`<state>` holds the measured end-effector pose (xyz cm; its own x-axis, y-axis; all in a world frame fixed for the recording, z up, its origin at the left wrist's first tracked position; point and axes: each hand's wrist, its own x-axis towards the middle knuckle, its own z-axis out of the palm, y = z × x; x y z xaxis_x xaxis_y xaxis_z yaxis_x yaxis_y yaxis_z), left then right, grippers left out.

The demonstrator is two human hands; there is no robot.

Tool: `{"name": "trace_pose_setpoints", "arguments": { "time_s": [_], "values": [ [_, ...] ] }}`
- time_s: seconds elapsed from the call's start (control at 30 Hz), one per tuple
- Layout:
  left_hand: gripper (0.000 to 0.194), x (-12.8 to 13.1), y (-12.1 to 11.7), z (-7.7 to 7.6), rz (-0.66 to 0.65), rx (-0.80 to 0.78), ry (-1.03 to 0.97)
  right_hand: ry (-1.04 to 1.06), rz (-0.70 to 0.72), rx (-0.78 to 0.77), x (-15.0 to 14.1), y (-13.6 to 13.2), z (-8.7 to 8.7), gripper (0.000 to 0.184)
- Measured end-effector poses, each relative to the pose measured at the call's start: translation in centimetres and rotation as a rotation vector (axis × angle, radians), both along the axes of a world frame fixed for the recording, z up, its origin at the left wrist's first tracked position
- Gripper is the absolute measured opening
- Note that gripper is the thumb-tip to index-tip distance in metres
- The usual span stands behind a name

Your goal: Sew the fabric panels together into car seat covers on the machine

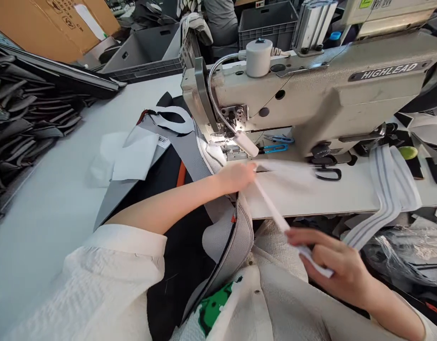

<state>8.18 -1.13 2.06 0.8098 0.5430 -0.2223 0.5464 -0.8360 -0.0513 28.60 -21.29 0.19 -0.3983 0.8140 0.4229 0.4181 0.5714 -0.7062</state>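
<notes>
In the lower right of the frame, my right grip [341, 260] pinches a white strip [271, 203], which runs up to my left grip [238, 177] at centre, seemingly pinching it, though blur leaves that unsure. Pulling hard could slip it free or skew the gray fabric [217, 239]; the strip's loose part could snag the black scissors [328, 179] near the sewing machine [311, 90].

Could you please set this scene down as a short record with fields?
Right hand: fingers closed on a white strip
Left hand: meets the strip; grip too blurred to tell
Sewing machine: beyond the left hand, lamp lit
Black fabric: below the left forearm
Striped band: hanging over the table edge, right side
</notes>
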Motion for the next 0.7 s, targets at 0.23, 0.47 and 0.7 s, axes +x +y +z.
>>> {"name": "trace_pose_setpoints", "arguments": {
  "time_s": [0.23,0.47,0.7],
  "values": [
    [0.03,-1.2,2.4,-0.1,0.149,-0.015,0.138,-0.43,0.401,-0.359,-1.8,-2.8,-4.4,0.013],
    [0.042,-3.3,0.7,1.2,0.304,-0.132,0.034,-0.235,0.254,0.07,-4.2,9.2,-4.7,0.033],
    [0.028,-6.6,1.1,2.7,0.423,-0.23,0.098,-0.585,0.287,0.264,-8.0,20.9,-5.8,0.028]
  ]
}}
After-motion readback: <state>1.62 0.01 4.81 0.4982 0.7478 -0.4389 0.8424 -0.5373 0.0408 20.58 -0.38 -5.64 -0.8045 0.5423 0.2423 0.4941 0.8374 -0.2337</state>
